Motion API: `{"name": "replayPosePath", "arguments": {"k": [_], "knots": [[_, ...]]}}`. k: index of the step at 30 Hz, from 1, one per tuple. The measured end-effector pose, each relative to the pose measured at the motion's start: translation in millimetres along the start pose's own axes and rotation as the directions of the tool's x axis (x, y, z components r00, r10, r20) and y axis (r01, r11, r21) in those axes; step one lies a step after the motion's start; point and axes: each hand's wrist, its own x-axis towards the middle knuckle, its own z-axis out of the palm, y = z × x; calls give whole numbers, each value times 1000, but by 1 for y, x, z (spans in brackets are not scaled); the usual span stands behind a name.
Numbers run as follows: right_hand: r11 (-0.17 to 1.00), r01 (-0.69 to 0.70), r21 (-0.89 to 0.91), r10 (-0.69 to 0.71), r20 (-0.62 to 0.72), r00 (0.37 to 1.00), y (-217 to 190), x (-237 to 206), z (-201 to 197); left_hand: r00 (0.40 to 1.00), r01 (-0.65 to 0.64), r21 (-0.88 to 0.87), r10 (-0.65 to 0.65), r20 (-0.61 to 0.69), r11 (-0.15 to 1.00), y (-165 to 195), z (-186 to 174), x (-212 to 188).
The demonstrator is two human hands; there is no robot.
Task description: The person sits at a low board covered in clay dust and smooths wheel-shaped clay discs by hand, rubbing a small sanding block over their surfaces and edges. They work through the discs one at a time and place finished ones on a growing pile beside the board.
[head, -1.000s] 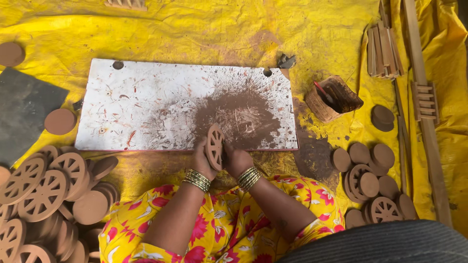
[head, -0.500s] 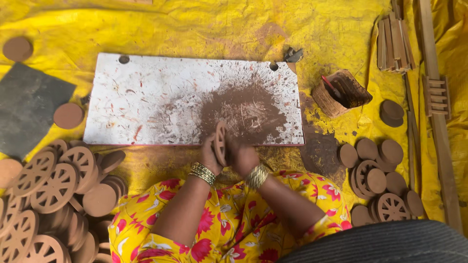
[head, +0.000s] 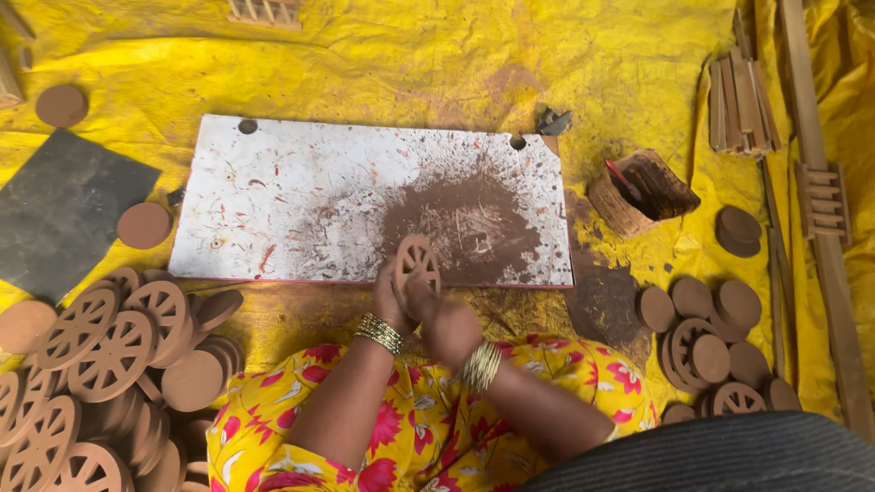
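We have a small spoked wheel of reddish-brown clay standing on edge at the near rim of the white board, right over the dark brown patch of dust rubbed into it. Our left hand is closed around the wheel's left and lower side, fingers curled against the rim. Our right hand is cupped tight against the near right side, thumb up toward the spokes; how hard it presses we cannot tell.

To do this well, we judge that we should keep the wheel upright and turn it a little at a time, so that every part of the rim meets the board evenly. The spokes look thin, so the grip belongs on the rim, not across the openings. Both wrists should stay low and close together, as they are, for steadiness.

To the near left lies a heap of finished wheels and plain discs, with more discs to the right. A small wooden pot with a red-tipped stick sits just beyond the board's right end, within easy reach on the yellow sheet.
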Motion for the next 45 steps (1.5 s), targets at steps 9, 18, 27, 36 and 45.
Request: {"name": "replayPosePath", "arguments": {"k": [9, 18, 27, 36, 45], "knots": [[994, 92, 67, -62, -356, 932, 19, 13, -4, 999, 39, -97, -35, 39, 994, -12, 10, -12], [904, 341, 258, -272, -266, 925, 5, 1, 10, 950, -141, 302, 215, -227, 943, 8, 8, 5], [367, -9, 930, 61, -15, 998, 51, 8, 17, 914, -324, 274, 374, -154, 905, 1, 17, 0], [79, -224, 971, 306, 190, 933, 97, 28, 6, 910, -389, 441, 411, 48, 809, 13, 26, -8], [812, -134, 569, 232, -104, 967, 90, 28, 12, 777, -442, 871, 393, 492, -216, -13, 22, -11]]}}
